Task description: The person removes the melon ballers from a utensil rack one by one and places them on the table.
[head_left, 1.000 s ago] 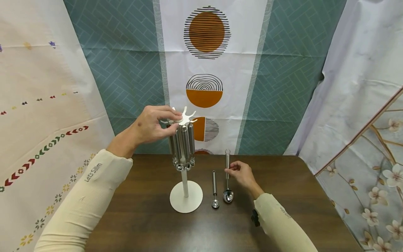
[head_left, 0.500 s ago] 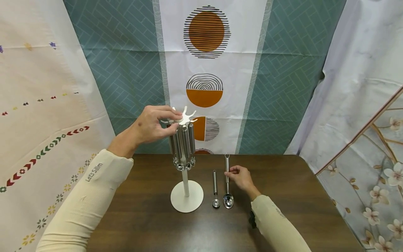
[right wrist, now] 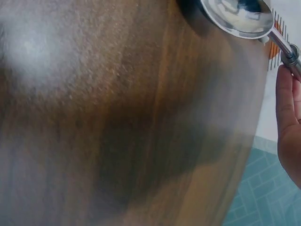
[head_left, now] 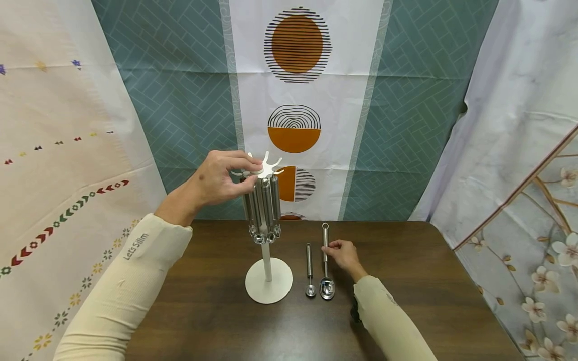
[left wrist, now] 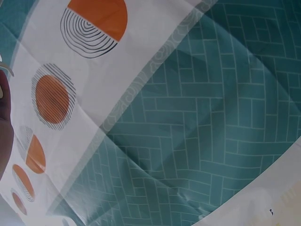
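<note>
A white utensil stand (head_left: pixel 268 277) stands upright on the table. Slim metal-handled utensils (head_left: pixel 264 208) hang in a ring beneath its pronged top. My left hand (head_left: pixel 223 176) pinches that top with fingers above and thumb lower down; only a sliver of the hand (left wrist: pixel 4 127) enters the left wrist view. To the right, my right hand (head_left: pixel 345 255) pinches the handle of a metal spoon (head_left: pixel 327 289), whose bowl points toward me. In the right wrist view, the spoon bowl (right wrist: pixel 240 16) shows close over the wood. Left of it lies a small round-headed utensil (head_left: pixel 309 273).
The dark wooden table (head_left: pixel 203 306) ends at a back edge just beyond the spoon's ring. A patterned teal and white cloth (head_left: pixel 397 125) hangs behind it. Floral fabric (head_left: pixel 537 281) borders the right side, and cream embroidered fabric (head_left: pixel 58 175) the left.
My right hand has brought the spoon a little toward me, down beside the small round-headed utensil. My left hand keeps its place on the stand's top.
</note>
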`<state>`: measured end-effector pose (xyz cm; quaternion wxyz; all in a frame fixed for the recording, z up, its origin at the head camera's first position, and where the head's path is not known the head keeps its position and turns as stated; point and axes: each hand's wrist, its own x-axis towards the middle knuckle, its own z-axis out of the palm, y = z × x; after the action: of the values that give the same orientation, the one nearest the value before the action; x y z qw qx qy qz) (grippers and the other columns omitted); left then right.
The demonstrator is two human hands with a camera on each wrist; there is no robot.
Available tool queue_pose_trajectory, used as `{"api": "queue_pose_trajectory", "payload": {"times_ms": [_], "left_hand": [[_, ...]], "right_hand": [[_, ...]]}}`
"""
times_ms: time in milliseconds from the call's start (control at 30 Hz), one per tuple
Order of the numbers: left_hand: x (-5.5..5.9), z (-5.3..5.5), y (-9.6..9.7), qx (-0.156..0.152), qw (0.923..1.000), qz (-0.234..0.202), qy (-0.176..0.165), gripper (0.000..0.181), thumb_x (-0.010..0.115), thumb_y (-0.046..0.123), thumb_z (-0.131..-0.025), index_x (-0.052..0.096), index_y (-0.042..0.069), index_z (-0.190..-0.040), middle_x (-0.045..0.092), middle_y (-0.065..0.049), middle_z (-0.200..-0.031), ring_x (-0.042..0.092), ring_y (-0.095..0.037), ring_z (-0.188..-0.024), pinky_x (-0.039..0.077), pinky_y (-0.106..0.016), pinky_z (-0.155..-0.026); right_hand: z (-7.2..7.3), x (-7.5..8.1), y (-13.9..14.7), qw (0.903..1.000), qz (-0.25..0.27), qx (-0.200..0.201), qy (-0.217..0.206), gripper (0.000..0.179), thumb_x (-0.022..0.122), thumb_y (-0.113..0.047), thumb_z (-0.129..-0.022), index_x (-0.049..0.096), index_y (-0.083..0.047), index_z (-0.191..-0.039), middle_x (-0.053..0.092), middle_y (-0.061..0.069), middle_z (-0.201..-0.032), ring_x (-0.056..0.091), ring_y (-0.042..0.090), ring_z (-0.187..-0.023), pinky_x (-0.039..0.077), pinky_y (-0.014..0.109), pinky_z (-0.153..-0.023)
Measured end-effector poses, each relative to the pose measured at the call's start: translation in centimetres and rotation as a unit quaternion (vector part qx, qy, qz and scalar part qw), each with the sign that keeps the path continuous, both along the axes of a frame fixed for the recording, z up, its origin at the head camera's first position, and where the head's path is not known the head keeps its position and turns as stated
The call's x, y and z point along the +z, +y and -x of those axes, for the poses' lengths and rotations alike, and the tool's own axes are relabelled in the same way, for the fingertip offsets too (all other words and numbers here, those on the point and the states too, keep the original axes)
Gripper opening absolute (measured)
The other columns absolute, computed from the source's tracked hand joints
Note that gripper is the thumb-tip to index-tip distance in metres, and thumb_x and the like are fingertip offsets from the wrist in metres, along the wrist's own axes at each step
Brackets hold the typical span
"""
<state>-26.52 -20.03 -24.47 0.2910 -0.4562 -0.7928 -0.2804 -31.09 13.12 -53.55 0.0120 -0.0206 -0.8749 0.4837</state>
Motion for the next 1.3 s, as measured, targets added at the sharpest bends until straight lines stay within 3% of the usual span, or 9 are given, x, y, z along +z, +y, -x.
{"api": "queue_pose_trajectory", "payload": {"times_ms": [233, 500, 633, 1033, 1300], "left_hand": [[0.0, 0.0, 0.0, -0.004, 0.9999, -0.003, -0.010, 0.021, 0.073, 0.002, -0.081, 0.079, 0.000, -0.100, 0.074, -0.009, -0.104, 0.070, -0.023, -0.090, 0.050, -0.016, -0.069], [0.0, 0.1, 0.1, -0.008, 0.9999, -0.004, -0.006, 0.020, 0.073, 0.002, -0.080, 0.079, 0.000, -0.099, 0.075, -0.009, -0.103, 0.070, -0.024, -0.091, 0.050, -0.016, -0.070], [0.0, 0.1, 0.1, -0.011, 0.9999, -0.005, -0.004, 0.020, 0.073, 0.002, -0.080, 0.079, 0.000, -0.099, 0.075, -0.009, -0.103, 0.070, -0.023, -0.091, 0.050, -0.016, -0.071], [0.0, 0.4, -0.1, -0.015, 0.9998, -0.009, -0.004, 0.021, 0.073, 0.001, -0.080, 0.079, 0.000, -0.100, 0.075, -0.009, -0.102, 0.070, -0.024, -0.091, 0.050, -0.015, -0.073], [0.0, 0.6, -0.2, -0.010, 0.9999, -0.006, 0.002, 0.021, 0.074, 0.002, -0.080, 0.079, 0.000, -0.099, 0.075, -0.008, -0.102, 0.071, -0.025, -0.095, 0.050, -0.015, -0.082]], "right_hand": [[0.0, -1.0, -0.1, 0.9994, -0.027, -0.016, -0.017, 0.027, 0.080, -0.024, -0.085, 0.073, 0.001, -0.093, 0.070, 0.004, -0.079, 0.064, 0.016, -0.071, 0.051, 0.030, -0.062], [-0.1, -1.7, -0.3, 0.9971, 0.044, -0.027, -0.056, 0.023, 0.079, -0.014, -0.085, 0.072, 0.006, -0.092, 0.067, 0.007, -0.074, 0.066, 0.016, -0.055, 0.057, 0.029, -0.054], [0.0, -2.1, -0.4, 0.9958, 0.054, -0.031, -0.067, 0.021, 0.080, -0.012, -0.085, 0.072, 0.007, -0.092, 0.066, 0.009, -0.078, 0.064, 0.014, -0.052, 0.058, 0.029, -0.053], [-0.1, -2.1, -0.8, 0.9963, 0.012, -0.022, -0.082, 0.021, 0.080, -0.013, -0.085, 0.073, 0.006, -0.090, 0.067, 0.019, -0.087, 0.068, 0.018, -0.052, 0.057, 0.029, -0.051], [-0.4, -2.1, -1.0, 0.9966, 0.007, -0.014, -0.080, 0.018, 0.080, -0.009, -0.083, 0.072, 0.007, -0.085, 0.066, 0.018, -0.083, 0.067, 0.018, -0.052, 0.057, 0.029, -0.051]]}}
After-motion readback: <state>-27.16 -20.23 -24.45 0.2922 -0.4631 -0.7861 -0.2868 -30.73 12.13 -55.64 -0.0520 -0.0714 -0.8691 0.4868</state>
